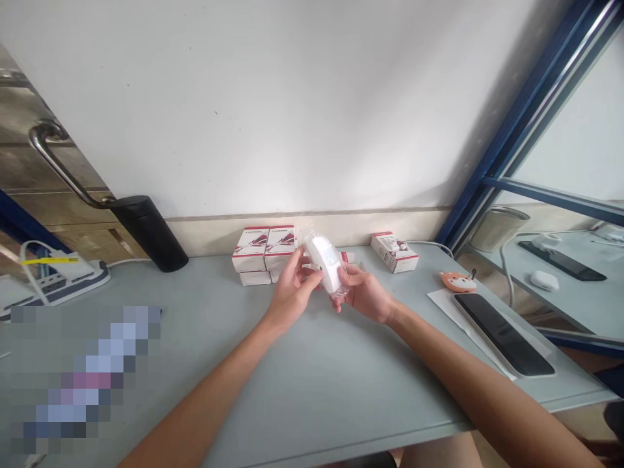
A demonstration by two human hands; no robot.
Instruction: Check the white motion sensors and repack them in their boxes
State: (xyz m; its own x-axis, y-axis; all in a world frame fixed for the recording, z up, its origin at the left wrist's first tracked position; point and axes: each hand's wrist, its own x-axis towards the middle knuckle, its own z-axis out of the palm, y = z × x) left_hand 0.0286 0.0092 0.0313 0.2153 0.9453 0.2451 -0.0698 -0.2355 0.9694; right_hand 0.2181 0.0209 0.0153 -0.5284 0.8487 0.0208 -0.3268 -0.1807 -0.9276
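Both my hands hold a white oblong device (325, 265) wrapped in a clear plastic bag, lifted above the grey table (312, 390) near its far side. My left hand (292, 289) grips the wrapped device from the left, fingers curled on it. On the right, my right hand (363, 292) pinches the lower end of the bag. Behind my hands, small white and red boxes (264, 250) are stacked against the wall.
Another white and red box (394, 252) lies at the back right. A dark phone (502, 335) rests on white paper at the right, with an orange fox-shaped item (457, 281) behind it. A black cylinder (149, 231) and a power strip (58, 276) are at the left.
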